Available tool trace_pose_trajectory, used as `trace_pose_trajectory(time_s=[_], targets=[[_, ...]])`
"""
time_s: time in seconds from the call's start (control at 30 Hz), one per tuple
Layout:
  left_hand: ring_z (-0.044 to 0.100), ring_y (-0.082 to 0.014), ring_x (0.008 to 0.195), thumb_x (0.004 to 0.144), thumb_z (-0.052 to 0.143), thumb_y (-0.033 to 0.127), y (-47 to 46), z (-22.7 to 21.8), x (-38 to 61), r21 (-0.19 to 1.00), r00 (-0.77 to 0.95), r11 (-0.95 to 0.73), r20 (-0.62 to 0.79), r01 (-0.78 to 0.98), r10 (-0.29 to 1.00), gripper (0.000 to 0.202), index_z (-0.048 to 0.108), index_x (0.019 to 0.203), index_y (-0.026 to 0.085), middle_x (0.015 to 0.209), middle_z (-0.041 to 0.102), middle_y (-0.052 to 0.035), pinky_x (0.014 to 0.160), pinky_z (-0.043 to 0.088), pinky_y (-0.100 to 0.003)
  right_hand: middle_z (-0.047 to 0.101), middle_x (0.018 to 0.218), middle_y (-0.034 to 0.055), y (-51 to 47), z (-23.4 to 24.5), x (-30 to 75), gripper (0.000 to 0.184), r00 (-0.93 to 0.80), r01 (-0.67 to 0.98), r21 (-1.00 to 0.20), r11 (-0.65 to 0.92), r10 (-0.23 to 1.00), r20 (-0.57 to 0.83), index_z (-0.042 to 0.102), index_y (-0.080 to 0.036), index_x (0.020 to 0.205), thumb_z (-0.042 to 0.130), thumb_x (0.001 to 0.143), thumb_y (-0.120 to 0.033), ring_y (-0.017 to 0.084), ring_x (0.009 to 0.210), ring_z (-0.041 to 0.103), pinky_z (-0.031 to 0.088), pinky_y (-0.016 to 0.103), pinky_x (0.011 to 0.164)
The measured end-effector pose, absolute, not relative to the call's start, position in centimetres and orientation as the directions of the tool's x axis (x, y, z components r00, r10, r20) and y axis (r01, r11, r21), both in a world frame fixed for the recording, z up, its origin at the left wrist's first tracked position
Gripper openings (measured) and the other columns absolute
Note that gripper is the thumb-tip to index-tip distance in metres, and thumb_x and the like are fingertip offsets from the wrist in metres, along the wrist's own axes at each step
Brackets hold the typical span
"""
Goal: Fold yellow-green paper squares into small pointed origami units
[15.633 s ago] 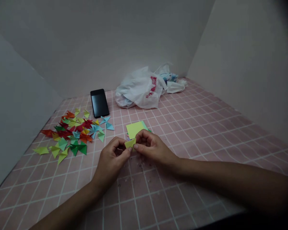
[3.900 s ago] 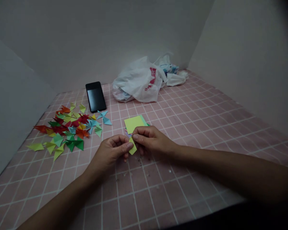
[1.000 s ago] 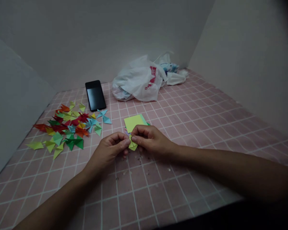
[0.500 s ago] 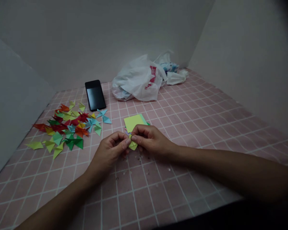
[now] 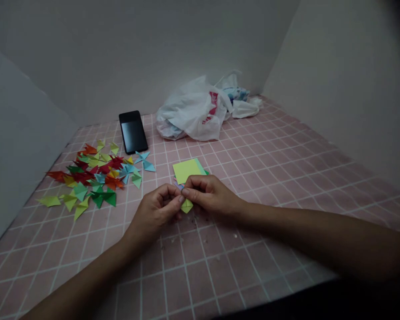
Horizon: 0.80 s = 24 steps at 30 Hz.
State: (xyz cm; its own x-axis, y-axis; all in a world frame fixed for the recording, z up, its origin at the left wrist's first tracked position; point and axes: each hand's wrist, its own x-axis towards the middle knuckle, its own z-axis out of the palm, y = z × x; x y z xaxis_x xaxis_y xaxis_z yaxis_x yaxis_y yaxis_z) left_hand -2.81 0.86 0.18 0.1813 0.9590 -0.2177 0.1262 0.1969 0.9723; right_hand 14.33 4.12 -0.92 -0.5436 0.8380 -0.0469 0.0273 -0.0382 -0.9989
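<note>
A small folded piece of yellow-green origami paper is pinched between both hands, its lower pointed part showing creases. My left hand grips it from the left between thumb and fingers. From the right, my right hand holds its upper part, the thumb meeting the left thumb; the paper's top is hidden by the fingers. Just beyond the hands lies a stack of square paper, yellow on top with green and purple edges peeking out.
Many folded paper pieces in red, orange, yellow, green and blue lie spread at the left. Behind them is a black phone. White plastic bags sit against the back wall. Pink checked cloth covers the surface; walls rise on both sides.
The folded yellow-green paper has shifted slightly right and down in my fingers. Both hands stay close together in nearly the same place.
</note>
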Motion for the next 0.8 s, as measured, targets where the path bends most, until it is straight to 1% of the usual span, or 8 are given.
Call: trace_pose_trajectory(time_s=[0.1, 0.23, 0.37, 0.53, 0.6, 0.7, 0.8], targets=[[0.051, -0.0098, 0.051, 0.079, 0.068, 0.041, 0.79, 0.10, -2.88, 0.968, 0.192, 0.209, -0.233, 0.137, 0.953, 0.023, 0.060, 0.080, 0.019, 0.060, 0.058, 0.0038, 0.051, 0.038, -0.022, 0.047, 0.056, -0.0043, 4.13, -0.84, 14.32, 0.029, -0.515, 0.048, -0.999, 0.006, 0.857, -0.020, 0.051, -0.019, 0.068, 0.060, 0.089, -0.037, 0.010, 0.054, 0.042, 0.030, 0.023, 0.050], [0.049, -0.0100, 0.051, 0.085, 0.061, 0.041, 0.75, 0.25, -3.11, 0.959, 0.232, 0.188, -0.237, 0.214, 0.943, 0.026, 0.058, 0.071, 0.019, 0.057, 0.057, 0.0034, 0.051, 0.036, -0.023, 0.047, 0.058, -0.0037, 4.14, -0.74, 14.33, 0.026, -0.479, 0.047, -0.998, 0.036, 0.878, 0.009, 0.051, -0.019, 0.068, 0.060, 0.088, -0.035, 0.011, 0.057, 0.042, 0.031, 0.024, 0.052], [0.049, -0.0106, 0.051, 0.088, 0.057, 0.038, 0.70, 0.64, -3.27, 0.956, 0.273, 0.087, -0.166, 0.281, 0.947, 0.027, 0.057, 0.069, 0.020, 0.057, 0.056, 0.0032, 0.051, 0.035, -0.024, 0.047, 0.059, -0.0035, 4.02, -0.53, 14.32, 0.026, -0.450, 0.041, -0.998, 0.047, 0.892, 0.023, 0.050, -0.019, 0.068, 0.059, 0.087, -0.034, 0.011, 0.058, 0.043, 0.031, 0.024, 0.052], [0.049, -0.0107, 0.054, 0.092, 0.054, 0.036, 0.22, 0.89, -3.14, 0.917, 0.248, -0.044, -0.061, 0.397, 0.967, 0.030, 0.056, 0.068, 0.019, 0.058, 0.055, 0.0033, 0.054, 0.037, -0.024, 0.046, 0.058, -0.0043, 3.87, -0.37, 14.25, 0.030, -0.459, 0.027, -0.999, 0.027, 0.888, 0.012, 0.046, -0.020, 0.065, 0.059, 0.088, -0.034, 0.010, 0.056, 0.042, 0.032, 0.024, 0.051], [0.049, -0.0108, 0.055, 0.092, 0.054, 0.035, 0.11, 0.78, -3.06, 0.919, 0.231, -0.040, -0.056, 0.391, 0.971, 0.028, 0.058, 0.070, 0.019, 0.060, 0.056, 0.0031, 0.054, 0.038, -0.023, 0.046, 0.057, -0.0048, 3.85, -0.48, 14.21, 0.030, -0.467, 0.016, -1.000, 0.002, 0.884, -0.005, 0.047, -0.020, 0.066, 0.059, 0.089, -0.035, 0.010, 0.054, 0.042, 0.032, 0.023, 0.050], [0.052, -0.0109, 0.055, 0.090, 0.056, 0.036, 0.19, 0.51, -3.01, 0.949, 0.178, -0.003, -0.057, 0.316, 0.982, 0.023, 0.060, 0.075, 0.018, 0.061, 0.057, 0.0035, 0.054, 0.041, -0.023, 0.047, 0.057, -0.0053, 3.83, -0.76, 14.18, 0.029, -0.506, -0.016, -0.999, -0.043, 0.862, -0.029, 0.049, -0.019, 0.070, 0.057, 0.091, -0.038, 0.009, 0.049, 0.041, 0.031, 0.022, 0.047], [0.053, -0.0107, 0.053, 0.088, 0.057, 0.036, 0.35, 0.32, -3.03, 0.961, 0.090, 0.003, -0.029, 0.275, 0.996, 0.022, 0.058, 0.074, 0.018, 0.058, 0.057, 0.0039, 0.054, 0.042, -0.022, 0.047, 0.057, -0.0061, 3.84, -1.02, 14.13, 0.024, -0.538, -0.041, -0.997, -0.067, 0.842, -0.034, 0.051, -0.019, 0.075, 0.057, 0.091, -0.036, 0.008, 0.048, 0.039, 0.030, 0.022, 0.046]])
